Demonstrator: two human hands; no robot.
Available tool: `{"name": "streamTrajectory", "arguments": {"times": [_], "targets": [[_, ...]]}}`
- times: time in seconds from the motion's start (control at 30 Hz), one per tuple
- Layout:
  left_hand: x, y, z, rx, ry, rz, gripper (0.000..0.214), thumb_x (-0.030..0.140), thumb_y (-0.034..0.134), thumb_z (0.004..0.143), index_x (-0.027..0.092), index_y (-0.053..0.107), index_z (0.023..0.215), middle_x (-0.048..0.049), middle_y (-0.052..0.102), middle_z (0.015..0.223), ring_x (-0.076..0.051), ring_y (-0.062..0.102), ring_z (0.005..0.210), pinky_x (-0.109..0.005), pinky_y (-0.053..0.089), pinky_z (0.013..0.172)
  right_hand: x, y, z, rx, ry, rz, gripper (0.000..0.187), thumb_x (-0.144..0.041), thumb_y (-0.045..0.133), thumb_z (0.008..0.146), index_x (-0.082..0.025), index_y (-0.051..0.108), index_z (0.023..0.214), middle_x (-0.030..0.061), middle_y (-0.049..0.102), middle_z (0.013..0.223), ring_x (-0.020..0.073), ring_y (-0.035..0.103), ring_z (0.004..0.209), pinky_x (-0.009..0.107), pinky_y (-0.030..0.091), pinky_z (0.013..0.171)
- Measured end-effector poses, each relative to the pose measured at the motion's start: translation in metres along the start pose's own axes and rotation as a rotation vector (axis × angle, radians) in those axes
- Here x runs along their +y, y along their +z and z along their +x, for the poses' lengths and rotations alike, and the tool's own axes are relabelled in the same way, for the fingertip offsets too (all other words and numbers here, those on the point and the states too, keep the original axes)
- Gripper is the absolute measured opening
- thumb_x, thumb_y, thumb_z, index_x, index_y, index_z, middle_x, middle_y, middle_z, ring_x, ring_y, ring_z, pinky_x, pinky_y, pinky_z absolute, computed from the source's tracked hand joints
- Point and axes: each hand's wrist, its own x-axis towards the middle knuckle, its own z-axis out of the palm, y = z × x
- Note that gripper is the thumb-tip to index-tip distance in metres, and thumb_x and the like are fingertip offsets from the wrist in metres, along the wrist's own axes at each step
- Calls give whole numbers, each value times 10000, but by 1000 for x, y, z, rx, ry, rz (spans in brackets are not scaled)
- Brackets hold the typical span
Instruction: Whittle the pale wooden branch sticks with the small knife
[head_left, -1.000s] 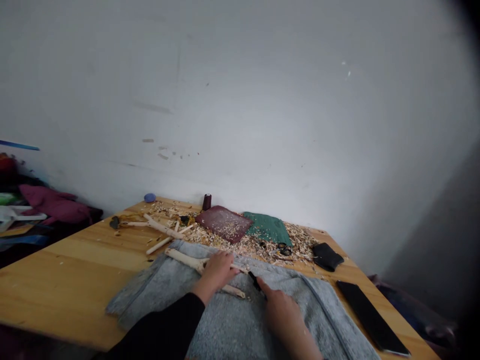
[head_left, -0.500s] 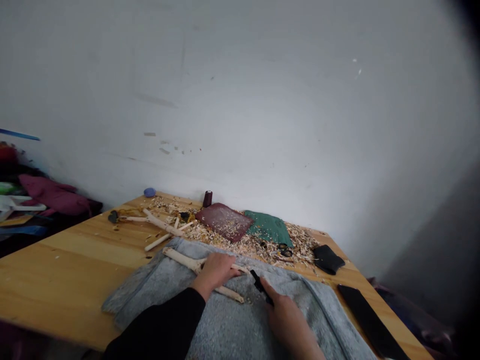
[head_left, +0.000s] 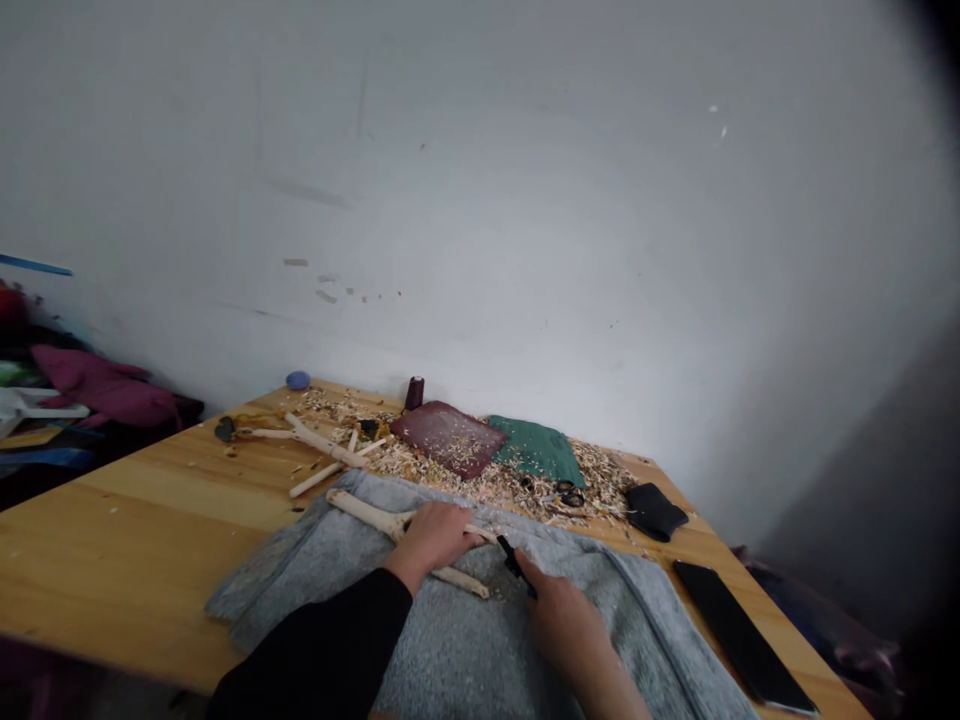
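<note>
A pale, peeled forked branch (head_left: 367, 512) lies on a grey cloth (head_left: 465, 650) spread over the table. My left hand (head_left: 439, 535) is closed around it near the fork, with one prong pointing right and the other toward the lower right. In my right hand (head_left: 559, 605) is a black-handled knife (head_left: 513, 563), gripped by the handle. Its dark front end is at the tip of the right-pointing prong; the blade's edge is too small to make out.
Wood shavings (head_left: 450, 490) cover the back of the wooden table (head_left: 135, 510), around a maroon cloth (head_left: 450, 437), a green cloth (head_left: 536, 450) and scissors (head_left: 571, 497). Another forked branch (head_left: 319, 442) lies back left. A black phone-like slab (head_left: 739, 630) rests at right, near a black pouch (head_left: 655, 512).
My right hand and the knife have shifted slightly left and up, to the prong's tip. My left hand keeps its hold on the branch. The view has tilted a little.
</note>
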Motion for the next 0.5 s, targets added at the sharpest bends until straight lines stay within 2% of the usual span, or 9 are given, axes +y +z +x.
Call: {"name": "streamTrajectory", "arguments": {"times": [0.17, 0.3, 0.5], "targets": [[1, -5, 0, -23, 0, 7, 359, 490, 548, 909, 202, 758, 955, -148, 773, 1007, -326, 709, 1002, -396, 508, 853, -13, -11, 0, 25, -20, -122, 652, -57, 378, 892, -340, 483, 1470, 106, 766, 1063, 259, 736, 962, 328, 541, 779], [2, -8, -1, -34, 5, 13, 351, 468, 546, 915, 196, 764, 951, -159, 773, 1010, -329, 710, 1003, -401, 507, 854, -25, -16, 1, 31, -36, -163, 614, -36, 343, 911, -272, 511, 1452, 135, 762, 1055, 270, 737, 960, 361, 550, 794], [2, -8, 0, -34, -5, 6, 364, 477, 551, 911, 187, 770, 931, -167, 773, 1000, -340, 711, 1001, -397, 504, 843, -52, -7, 7, 72, -10, -194, 572, -26, 331, 924, -184, 509, 1445, 197, 747, 1025, 273, 741, 941, 401, 573, 781]]}}
